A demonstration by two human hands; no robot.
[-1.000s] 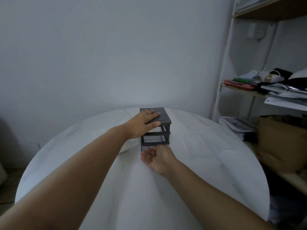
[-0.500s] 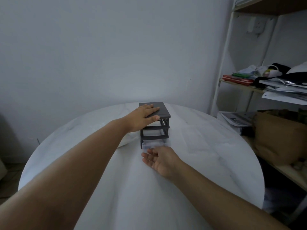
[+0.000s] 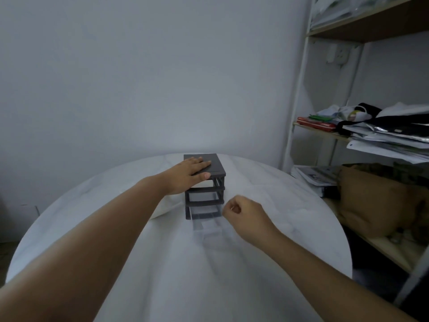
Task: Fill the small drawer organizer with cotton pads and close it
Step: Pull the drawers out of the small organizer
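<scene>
Drawers are coming open on our small dark grey plastic drawer organizer [image 3: 205,185], far centre of the round white table [image 3: 162,263].
Our left hand [image 3: 185,176] is lying flat on top, steadying it; our right hand [image 3: 242,213], fingers curled loosely with nothing visibly clamped, is hovering beside the clear bottom drawer [image 3: 207,225]. We are seeing no readable writing.

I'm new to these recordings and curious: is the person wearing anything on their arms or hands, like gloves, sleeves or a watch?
Nothing shows. Both forearms are bare right to the picture's lower edge, with no sleeve in view. The left hand and the right hand have no gloves, and no ring, watch or wristband is visible. The fingers are bare, and no markings can be made out.
</scene>
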